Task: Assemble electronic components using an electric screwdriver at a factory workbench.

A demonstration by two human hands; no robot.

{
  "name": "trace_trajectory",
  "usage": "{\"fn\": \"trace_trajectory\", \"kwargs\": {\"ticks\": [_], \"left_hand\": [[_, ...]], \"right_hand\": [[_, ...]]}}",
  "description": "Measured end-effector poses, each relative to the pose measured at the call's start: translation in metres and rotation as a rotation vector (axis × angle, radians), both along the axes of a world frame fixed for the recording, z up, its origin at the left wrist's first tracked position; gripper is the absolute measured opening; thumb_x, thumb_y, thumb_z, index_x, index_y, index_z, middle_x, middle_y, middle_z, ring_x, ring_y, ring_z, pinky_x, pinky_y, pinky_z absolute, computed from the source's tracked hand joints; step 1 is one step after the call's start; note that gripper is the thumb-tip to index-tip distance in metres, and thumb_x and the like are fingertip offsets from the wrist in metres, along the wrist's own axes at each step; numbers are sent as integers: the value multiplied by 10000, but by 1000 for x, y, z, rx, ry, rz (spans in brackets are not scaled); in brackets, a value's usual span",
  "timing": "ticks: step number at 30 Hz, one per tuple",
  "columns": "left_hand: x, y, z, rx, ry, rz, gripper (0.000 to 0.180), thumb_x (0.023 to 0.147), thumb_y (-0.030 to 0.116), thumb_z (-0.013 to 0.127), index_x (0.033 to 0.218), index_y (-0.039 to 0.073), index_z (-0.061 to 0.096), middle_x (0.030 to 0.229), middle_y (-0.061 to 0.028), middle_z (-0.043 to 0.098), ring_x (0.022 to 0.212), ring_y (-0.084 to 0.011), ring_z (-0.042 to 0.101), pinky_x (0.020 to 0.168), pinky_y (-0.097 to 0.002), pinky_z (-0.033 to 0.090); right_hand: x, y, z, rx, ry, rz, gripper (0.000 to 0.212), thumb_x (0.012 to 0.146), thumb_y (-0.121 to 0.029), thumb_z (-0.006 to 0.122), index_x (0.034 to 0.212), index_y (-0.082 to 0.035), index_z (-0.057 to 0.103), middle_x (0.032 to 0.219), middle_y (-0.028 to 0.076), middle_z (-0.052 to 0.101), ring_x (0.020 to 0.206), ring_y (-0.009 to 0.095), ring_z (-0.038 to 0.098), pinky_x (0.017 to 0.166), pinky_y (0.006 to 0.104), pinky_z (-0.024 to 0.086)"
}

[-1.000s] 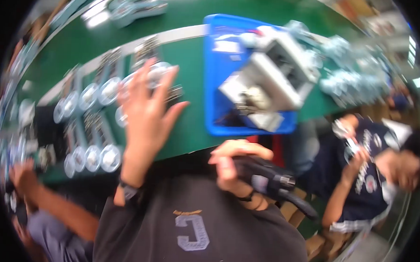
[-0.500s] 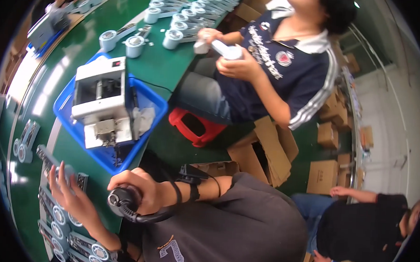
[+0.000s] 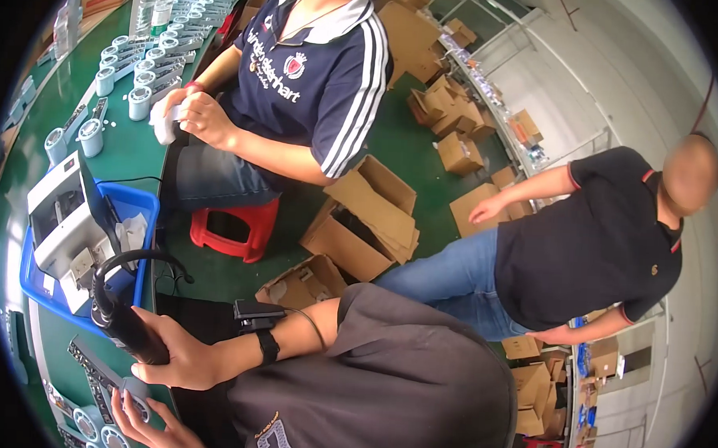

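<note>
My right hand point(image 3: 189, 354) is closed around a black electric screwdriver point(image 3: 126, 323), whose cable loops up from its far end. The bit end is hidden from view. Below it, my left hand point(image 3: 157, 433) has its fingers curled over the round end of a grey-blue housing point(image 3: 134, 387), which has a long handle with a dark strip of parts along it. More light-blue housings point(image 3: 87, 425) lie on the green table beside my left hand, their round ends showing white-grey rings.
A blue tray point(image 3: 147, 223) holds a white boxy machine point(image 3: 71, 203). Beyond it sit rows of housings point(image 3: 143, 78) and bottles point(image 3: 162, 7). A seated co-worker point(image 3: 301, 85) handles a white part. Another person point(image 3: 590, 242) stands right, near cardboard boxes point(image 3: 359, 224) and a red stool point(image 3: 235, 228).
My left hand, raised with fingers spread before, now grips the housing. The screwdriver has swung over toward it in my right hand. The view has shifted, and the standing person appears nearer.
</note>
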State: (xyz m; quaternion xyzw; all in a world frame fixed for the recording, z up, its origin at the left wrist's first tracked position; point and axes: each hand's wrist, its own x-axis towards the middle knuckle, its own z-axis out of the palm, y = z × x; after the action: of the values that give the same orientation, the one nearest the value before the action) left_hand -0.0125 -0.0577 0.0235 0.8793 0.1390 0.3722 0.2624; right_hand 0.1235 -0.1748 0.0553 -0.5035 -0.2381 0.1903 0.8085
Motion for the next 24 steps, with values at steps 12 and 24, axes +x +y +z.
{"fn": "trace_trajectory", "kwargs": {"ticks": [12,24], "left_hand": [[-31,11,-3,63,211,158,299,1054,46,638,1344,18,708,1348,-144,680,1282,-330,636,1059,-445,501],[-21,-2,39,30,181,200,318,889,11,736,1205,40,746,1170,-123,749,1092,-336,675,969,-460,524]], "right_hand": [[-43,-13,-17,-215,-170,79,547,920,-103,729,1397,15,491,853,-16,516,752,79,462,661,280,382],[-13,-11,0,-284,-161,42,319,980,-6,700,1278,18,589,730,15,591,567,108,590,545,281,491]]}}
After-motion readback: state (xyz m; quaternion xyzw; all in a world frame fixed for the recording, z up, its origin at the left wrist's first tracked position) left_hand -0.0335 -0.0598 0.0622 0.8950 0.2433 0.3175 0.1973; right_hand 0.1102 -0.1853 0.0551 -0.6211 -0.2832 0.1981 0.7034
